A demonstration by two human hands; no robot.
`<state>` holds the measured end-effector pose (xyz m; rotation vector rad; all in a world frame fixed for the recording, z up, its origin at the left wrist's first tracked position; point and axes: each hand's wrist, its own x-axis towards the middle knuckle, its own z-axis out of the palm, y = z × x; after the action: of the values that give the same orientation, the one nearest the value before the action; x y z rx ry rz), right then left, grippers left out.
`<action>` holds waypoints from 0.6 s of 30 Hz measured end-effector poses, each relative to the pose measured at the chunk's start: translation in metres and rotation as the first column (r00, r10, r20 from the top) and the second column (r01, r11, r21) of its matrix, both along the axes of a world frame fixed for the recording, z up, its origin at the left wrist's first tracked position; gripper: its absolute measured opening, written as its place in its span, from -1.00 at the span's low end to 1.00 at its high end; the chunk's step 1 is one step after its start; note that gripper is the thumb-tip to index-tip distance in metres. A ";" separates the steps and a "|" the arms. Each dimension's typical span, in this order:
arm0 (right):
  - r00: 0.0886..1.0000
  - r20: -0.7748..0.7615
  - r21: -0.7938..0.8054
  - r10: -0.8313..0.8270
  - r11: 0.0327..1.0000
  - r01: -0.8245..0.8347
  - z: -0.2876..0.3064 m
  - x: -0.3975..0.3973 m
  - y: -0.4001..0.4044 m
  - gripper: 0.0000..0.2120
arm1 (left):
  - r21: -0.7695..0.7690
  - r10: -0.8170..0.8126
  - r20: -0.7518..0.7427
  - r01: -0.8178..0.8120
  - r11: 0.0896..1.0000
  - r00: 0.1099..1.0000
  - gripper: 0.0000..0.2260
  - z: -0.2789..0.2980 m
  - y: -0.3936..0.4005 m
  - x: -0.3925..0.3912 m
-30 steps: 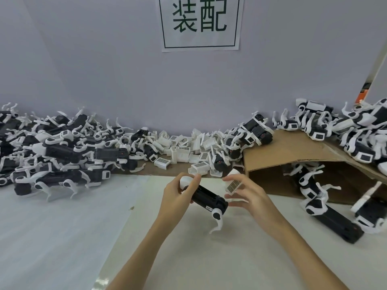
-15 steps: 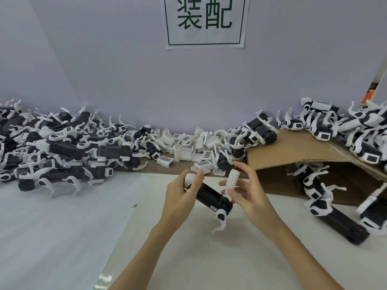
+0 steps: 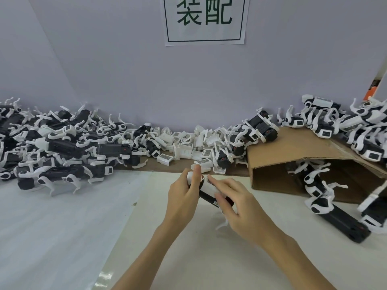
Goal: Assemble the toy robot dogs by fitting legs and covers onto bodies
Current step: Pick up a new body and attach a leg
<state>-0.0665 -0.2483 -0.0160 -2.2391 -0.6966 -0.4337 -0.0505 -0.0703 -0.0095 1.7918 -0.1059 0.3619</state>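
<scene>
While the left hand [image 3: 184, 197] grips the front end of the black toy dog body [image 3: 206, 194], with its thumb up on the white head end, the right hand [image 3: 236, 204] lies flat on top with straight fingers, pressing the white cover [image 3: 209, 185] down onto the body. A moment ago the right hand was holding that cover up in the air, pinched in its fingers, just above the body. Now the cover sits along the top of the body, so it looks like the cover is going on. I cannot tell if it has clicked in all the way, because the fingers hide most of it. One white leg [image 3: 222, 223] pokes out under the right hand, and the dog is held just above the white table [image 3: 62, 227]. Far back by the wall is a heap of loose covers [image 3: 188, 143]. On the left is a pile of dogs [image 3: 52, 147], and on the right more dogs [image 3: 343, 126] sit on and under a cardboard box [image 3: 293, 151]. Next, the dog may need more legs.
</scene>
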 end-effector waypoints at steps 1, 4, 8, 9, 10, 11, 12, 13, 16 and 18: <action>1.000 0.014 -0.048 -0.015 0.999 0.016 -0.002 -0.001 0.001 -0.47 | -0.011 -0.001 -0.014 0.000 1.000 1.000 -0.20 0.001 -0.002 -0.001; 0.974 0.179 -0.172 -0.135 0.971 0.167 -0.007 -0.004 0.011 -0.33 | -0.076 -0.042 -0.095 0.035 0.996 0.995 -0.20 0.001 -0.007 -0.001; 0.920 0.329 -0.101 -0.213 0.961 0.258 -0.002 -0.003 0.012 -0.45 | -0.101 -0.203 -0.153 0.189 0.977 0.967 -0.36 0.007 -0.001 0.001; 0.919 0.325 -0.090 -0.222 0.960 0.263 -0.001 -0.003 0.010 -0.45 | -0.095 -0.236 -0.141 0.225 0.970 0.961 -0.42 0.008 0.002 0.002; 0.918 0.323 -0.081 -0.228 0.960 0.267 -0.001 -0.003 0.008 -0.45 | -0.091 -0.253 -0.131 0.243 0.966 0.958 -0.47 0.009 0.003 0.001; 0.917 0.324 -0.073 -0.234 0.960 0.271 -0.001 -0.003 0.006 -0.45 | -0.087 -0.253 -0.126 0.243 0.966 0.959 -0.50 0.009 0.002 0.001; 0.913 0.328 -0.067 -0.241 0.958 0.277 -0.001 -0.003 0.005 -0.44 | -0.083 -0.237 -0.124 0.228 0.970 0.963 -0.49 0.010 0.001 0.000; 0.908 0.338 -0.060 -0.248 0.957 0.283 -0.001 -0.003 0.006 -0.44 | -0.077 -0.217 -0.119 0.209 0.975 0.969 -0.47 0.010 -0.001 -0.001; 0.878 0.396 -0.044 -0.267 0.950 0.309 -0.001 0.000 0.005 -0.42 | -0.064 -0.213 -0.113 0.206 0.976 0.971 -0.41 0.010 -0.001 -0.003; 0.870 0.414 -0.042 -0.267 0.949 0.312 -0.001 0.002 0.003 -0.41 | -0.086 -0.262 -0.117 0.253 0.964 0.958 -0.48 0.012 0.000 -0.003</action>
<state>-0.0647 -0.2453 -0.0169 -2.3906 -0.5959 -1.0566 -0.0536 -0.0701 0.0021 1.7012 -0.2313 0.0632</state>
